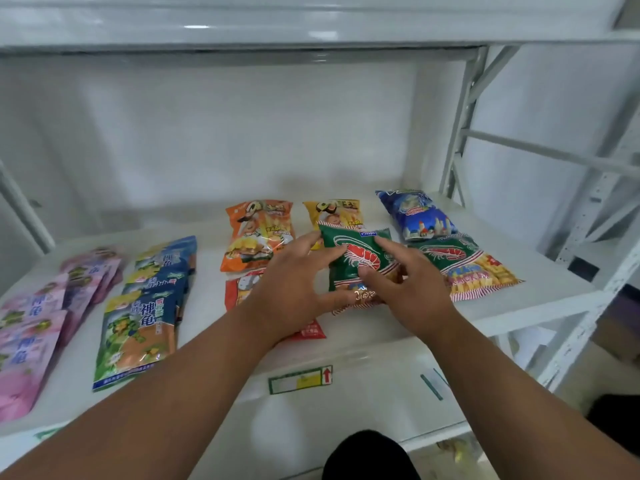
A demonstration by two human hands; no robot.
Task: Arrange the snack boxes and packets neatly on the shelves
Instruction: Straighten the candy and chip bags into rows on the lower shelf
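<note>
Fingers of both hands curl around one green prawn-cracker packet [356, 263], lifted a little off the shelf: the left hand [294, 282] grips its left edge with the thumb lying across the front, and the right hand [412, 289] pinches the right side, forefinger on the upper edge and thumb pressed on the printed prawn.

By size, the white shelf [540, 292] carries everything, with another white shelf board [311, 26] overhead. At the far left lies a row of pink packets [31, 327], overlapping one another from back to front. Just beside them runs a row of blue-and-green packets [145, 306], also overlapping. In the middle an orange packet [258, 233] lies flat, and a yellow packet [334, 211] beside it is partly hidden behind the held packet. A red packet [242, 289] lies under the left wrist. On the right a blue packet [415, 216] lies at the back, its near end touching a second prawn-cracker packet [464, 268] that lies flat nearer the front edge. A small green-bordered label [300, 380] with a red arrow is stuck on the shelf's front lip.
</note>
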